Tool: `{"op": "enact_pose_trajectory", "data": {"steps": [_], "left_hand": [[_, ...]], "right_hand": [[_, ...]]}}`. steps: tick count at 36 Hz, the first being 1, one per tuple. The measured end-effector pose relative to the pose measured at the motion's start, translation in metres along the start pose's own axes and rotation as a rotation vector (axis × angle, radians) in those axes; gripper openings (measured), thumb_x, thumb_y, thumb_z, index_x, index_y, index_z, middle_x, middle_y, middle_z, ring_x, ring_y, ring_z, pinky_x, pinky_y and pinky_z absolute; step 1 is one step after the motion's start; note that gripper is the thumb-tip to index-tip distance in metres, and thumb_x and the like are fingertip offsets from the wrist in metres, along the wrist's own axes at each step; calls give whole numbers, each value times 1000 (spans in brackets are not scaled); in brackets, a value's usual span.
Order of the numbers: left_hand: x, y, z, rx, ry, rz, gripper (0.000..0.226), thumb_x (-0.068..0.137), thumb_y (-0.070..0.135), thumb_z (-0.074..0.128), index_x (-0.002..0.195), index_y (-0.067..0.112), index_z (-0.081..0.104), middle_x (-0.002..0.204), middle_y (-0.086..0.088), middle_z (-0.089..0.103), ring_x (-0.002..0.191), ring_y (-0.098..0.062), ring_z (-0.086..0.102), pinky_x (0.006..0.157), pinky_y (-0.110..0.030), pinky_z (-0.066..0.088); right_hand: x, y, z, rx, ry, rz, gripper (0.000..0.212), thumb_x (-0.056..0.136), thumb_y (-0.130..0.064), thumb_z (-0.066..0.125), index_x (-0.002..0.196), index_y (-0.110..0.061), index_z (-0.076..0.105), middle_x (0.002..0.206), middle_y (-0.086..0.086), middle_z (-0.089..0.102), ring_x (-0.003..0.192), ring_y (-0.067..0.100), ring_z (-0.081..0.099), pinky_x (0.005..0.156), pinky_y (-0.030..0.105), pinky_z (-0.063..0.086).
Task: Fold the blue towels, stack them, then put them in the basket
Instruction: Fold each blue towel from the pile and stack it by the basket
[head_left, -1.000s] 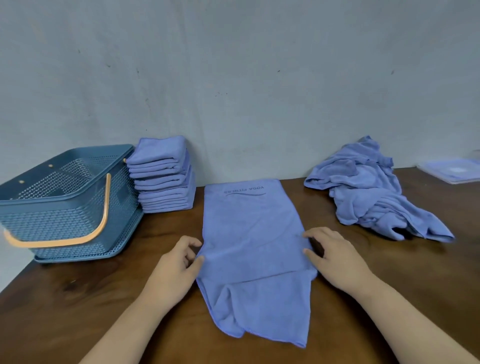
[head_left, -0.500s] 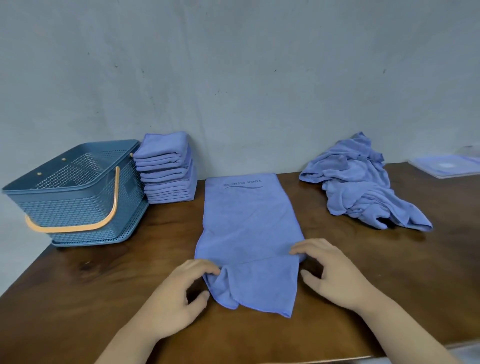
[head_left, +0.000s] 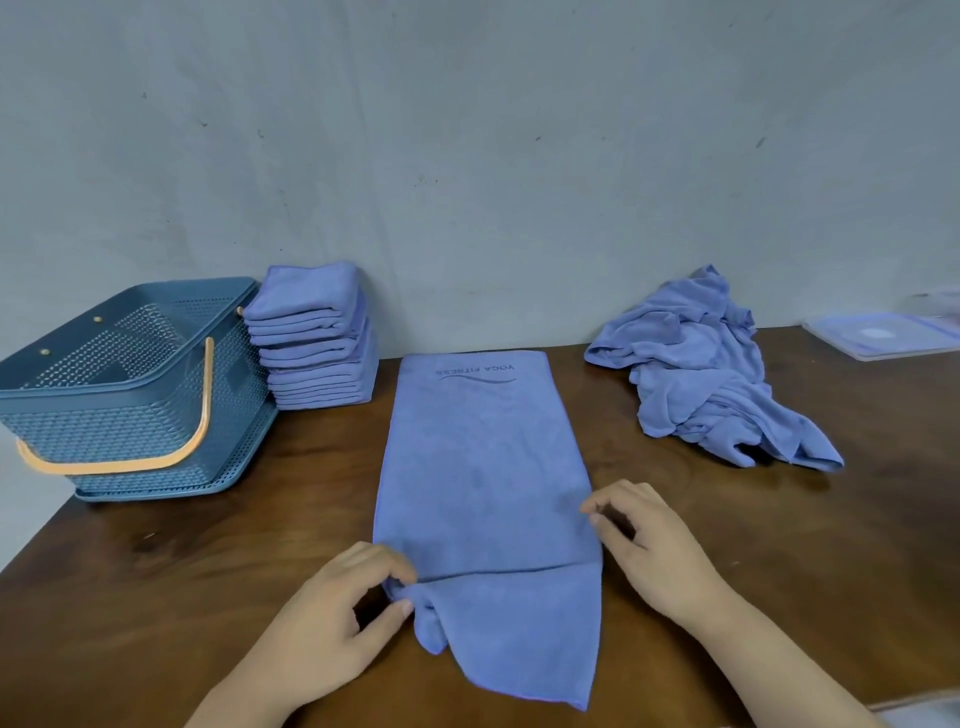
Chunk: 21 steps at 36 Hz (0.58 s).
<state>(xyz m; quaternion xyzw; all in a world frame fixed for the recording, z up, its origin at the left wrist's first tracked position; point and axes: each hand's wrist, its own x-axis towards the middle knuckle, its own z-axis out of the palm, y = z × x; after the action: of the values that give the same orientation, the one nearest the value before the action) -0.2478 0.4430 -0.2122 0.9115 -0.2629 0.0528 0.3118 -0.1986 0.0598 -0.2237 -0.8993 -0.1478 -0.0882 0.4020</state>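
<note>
Now, in the head view, the scene is sitting much as it did half a second ago, with small changes at the hands. The left hand (head_left: 332, 618) is pinching the left edge of the long blue towel (head_left: 483, 467) between thumb and fingertips, gathering a small pucker of cloth; earlier its fingers were only curling onto that edge. The right hand (head_left: 649, 545) is resting on the towel's right edge a little farther up than before, fingers curled and held close together, tips touching the cloth; whether it is truly gripping cannot be told. Both forearms are reaching in from the bottom of the frame, angling toward each other.

The towel is lying lengthwise on the brown wooden table (head_left: 156, 597), its far end near the wall and carrying upside-down lettering, its near end draping toward the table's front edge in a loose fold. It is keeping the same place as before.

At the back left, a stack of folded blue towels (head_left: 311, 338) is standing against the wall, touching the blue basket (head_left: 119, 415) with its orange handle. At the back right, a heap of unfolded blue towels (head_left: 701, 374) is lying well apart from the hands. A clear plastic lid (head_left: 883, 335) is sitting at the far right edge.
</note>
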Motion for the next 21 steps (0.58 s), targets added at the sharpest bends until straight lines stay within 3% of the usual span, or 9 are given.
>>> {"op": "enact_pose_trajectory", "data": {"steps": [4,8,13,17,21], "left_hand": [[-1,7,-4,68,-20,61,43,90,20,74,125,40,61,126,25,59,122,-12,59,101,-31,47],[-3,16,-10,58,-51,63,54,78,20,79,123,43,60,126,24,56,120,-13,59,99,-30,47],[-4,20,-3,116,-58,85,44,81,57,84,116,44,61,117,28,54,109,-5,61,90,-28,52],[-4,14,0,81,23,50,40,84,61,82,107,39,59,110,26,55,100,-7,61,83,-28,54],[-4,12,2,105,-15,88,37,85,65,81,97,36,62,112,25,58,106,-9,62,87,-26,52]], "right_hand": [[-5,1,-1,-41,-33,-73,42,91,0,65,97,-41,60,103,-14,62,102,16,56,77,32,48],[-15,-6,-8,9,-118,-180,44,77,8,64,88,-35,61,97,-12,62,100,19,57,87,41,49],[-26,-9,-8,-76,-232,-287,28,84,-22,80,98,-44,70,112,-22,64,112,15,60,95,34,44],[-25,-9,-4,-141,-234,-320,14,92,-38,79,98,-50,74,116,-29,63,115,7,59,95,33,45],[-23,-6,0,-221,-207,-322,10,102,-51,64,108,-56,72,128,-35,58,128,4,53,103,29,40]]}}
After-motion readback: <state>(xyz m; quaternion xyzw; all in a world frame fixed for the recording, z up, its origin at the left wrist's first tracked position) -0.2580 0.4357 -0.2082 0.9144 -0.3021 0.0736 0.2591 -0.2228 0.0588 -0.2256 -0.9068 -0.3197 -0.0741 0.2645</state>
